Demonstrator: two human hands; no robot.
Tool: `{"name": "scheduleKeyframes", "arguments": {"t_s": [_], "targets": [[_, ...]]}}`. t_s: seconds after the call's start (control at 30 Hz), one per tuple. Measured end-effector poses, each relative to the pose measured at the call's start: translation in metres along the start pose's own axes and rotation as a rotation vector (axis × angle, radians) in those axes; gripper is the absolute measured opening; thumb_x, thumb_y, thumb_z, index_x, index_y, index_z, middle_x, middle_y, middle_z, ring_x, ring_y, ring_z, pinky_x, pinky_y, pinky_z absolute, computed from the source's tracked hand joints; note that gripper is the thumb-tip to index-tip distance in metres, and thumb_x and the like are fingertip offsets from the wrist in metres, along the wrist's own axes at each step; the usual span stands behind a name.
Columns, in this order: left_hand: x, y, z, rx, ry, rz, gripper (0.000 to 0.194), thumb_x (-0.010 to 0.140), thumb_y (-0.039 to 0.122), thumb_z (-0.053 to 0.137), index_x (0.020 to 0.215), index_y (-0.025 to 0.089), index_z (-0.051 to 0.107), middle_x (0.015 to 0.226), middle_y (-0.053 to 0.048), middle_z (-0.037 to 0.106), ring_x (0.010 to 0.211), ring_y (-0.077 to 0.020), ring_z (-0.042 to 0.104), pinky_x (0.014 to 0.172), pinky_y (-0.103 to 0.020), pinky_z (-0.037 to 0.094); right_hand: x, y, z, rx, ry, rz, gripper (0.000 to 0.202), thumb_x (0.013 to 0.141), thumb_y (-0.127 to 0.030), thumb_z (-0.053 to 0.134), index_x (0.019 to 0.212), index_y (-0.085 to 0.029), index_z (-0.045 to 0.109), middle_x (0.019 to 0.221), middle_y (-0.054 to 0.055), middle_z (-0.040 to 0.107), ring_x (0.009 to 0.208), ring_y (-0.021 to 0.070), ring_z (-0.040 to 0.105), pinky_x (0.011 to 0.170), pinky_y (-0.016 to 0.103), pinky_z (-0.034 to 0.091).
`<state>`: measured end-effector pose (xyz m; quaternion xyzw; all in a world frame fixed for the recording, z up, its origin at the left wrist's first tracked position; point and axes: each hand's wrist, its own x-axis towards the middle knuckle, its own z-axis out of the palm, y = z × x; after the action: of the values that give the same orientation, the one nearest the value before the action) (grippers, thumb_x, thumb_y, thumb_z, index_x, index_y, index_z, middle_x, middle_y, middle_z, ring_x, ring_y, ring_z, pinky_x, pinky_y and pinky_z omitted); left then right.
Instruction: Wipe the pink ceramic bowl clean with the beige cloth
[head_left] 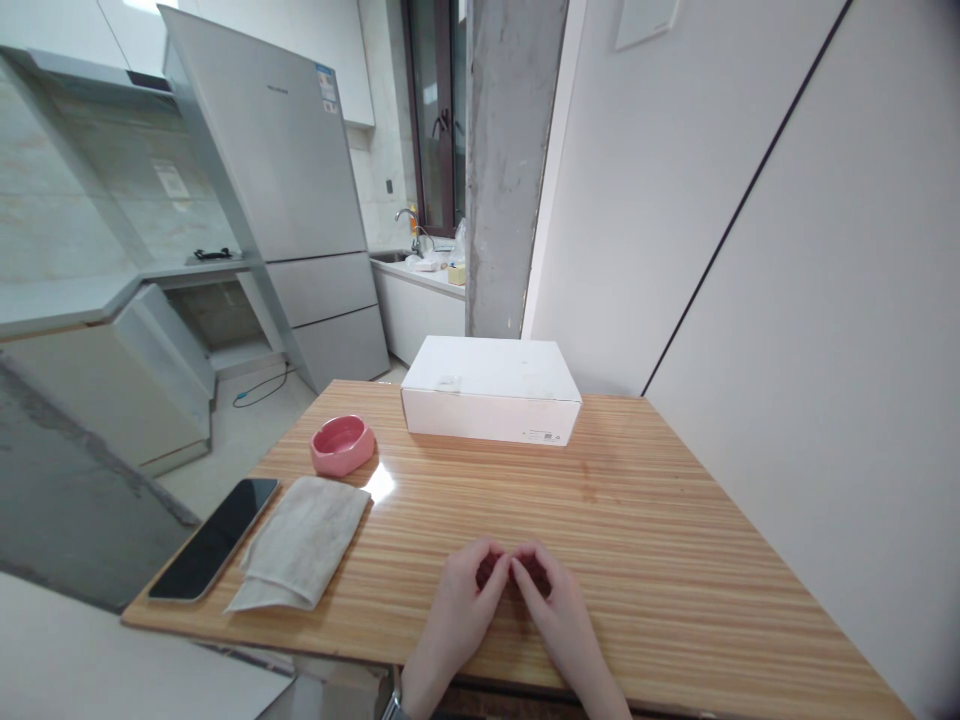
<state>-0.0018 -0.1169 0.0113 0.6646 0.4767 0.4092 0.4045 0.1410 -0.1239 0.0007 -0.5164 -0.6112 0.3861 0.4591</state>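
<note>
My left hand (pixel 469 595) and my right hand (pixel 553 600) lie close together near the front edge of the wooden table (pixel 652 540). On each, thumb and forefinger curve into a small loop, and the tips of both hands meet in the middle. Only shadow shows inside the loops, and I see no object between the fingertips. The other fingers are tucked out of sight. To the left of my hands lies a folded beige cloth (pixel 304 545), apart from them. Beyond them, at the far edge, rests a closed white box (pixel 491 385).
A black phone (pixel 216 538) lies flat at the table's left edge, beside the cloth. Behind the cloth stands a pink bowl (pixel 342 446). A white wall (pixel 795 300) borders the right side. Farther off are a grey fridge (pixel 300 170) and a sink counter (pixel 420 300).
</note>
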Motion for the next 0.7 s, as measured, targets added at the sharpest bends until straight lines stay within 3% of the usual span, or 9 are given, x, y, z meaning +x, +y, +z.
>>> {"name": "scheduleKeyframes", "arguments": {"t_s": [0.7], "targets": [[-0.0003,-0.0016,-0.0001,0.018,-0.002,0.0,0.03,0.093,0.038,0.047,0.086,0.019,0.069,0.079,-0.004,0.07,0.073,-0.0171,0.061,0.068,-0.026,0.044,-0.0016,0.0002,-0.0002,-0.004,0.002,-0.017,0.025,0.091,-0.043,0.053,0.083,-0.022,0.064,0.082,0.006,0.072,0.079,0.0222,0.068,0.075,0.032,0.053]]}}
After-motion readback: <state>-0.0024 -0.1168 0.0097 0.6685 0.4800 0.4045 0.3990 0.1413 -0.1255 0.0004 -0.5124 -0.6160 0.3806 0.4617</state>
